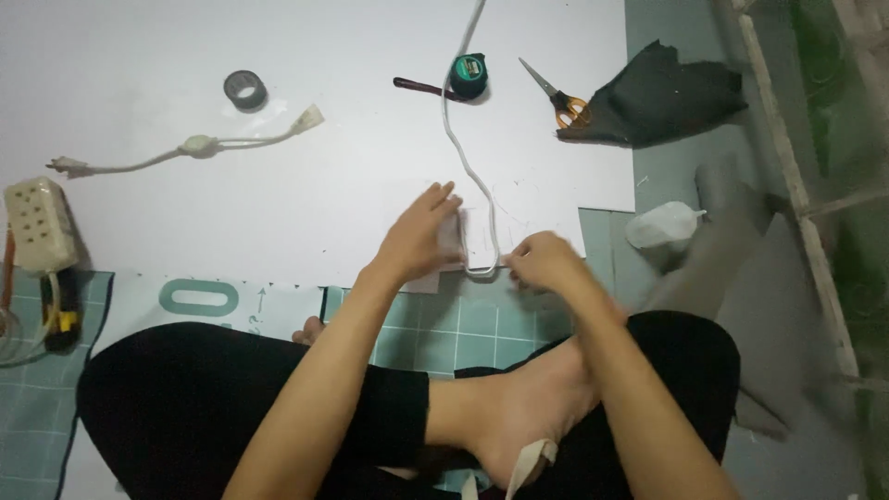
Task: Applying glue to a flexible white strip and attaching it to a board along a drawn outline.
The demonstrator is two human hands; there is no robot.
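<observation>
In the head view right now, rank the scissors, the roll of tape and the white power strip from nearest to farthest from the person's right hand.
From the right hand:
1. Scissors, up and slightly to its right, beside the dark cloth.
2. Roll of tape, up and far to its left on the white sheet.
3. White power strip, at the far left edge.

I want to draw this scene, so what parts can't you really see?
Head view:
- Small white object under the left hand: mostly covered, kind unclear.
- Right hand fingers: blurred, grip on the thin white cable uncertain.
- White cable's far end: cut off by the top edge.
- Beige multi-socket power strip: cut off by the left edge.
</observation>
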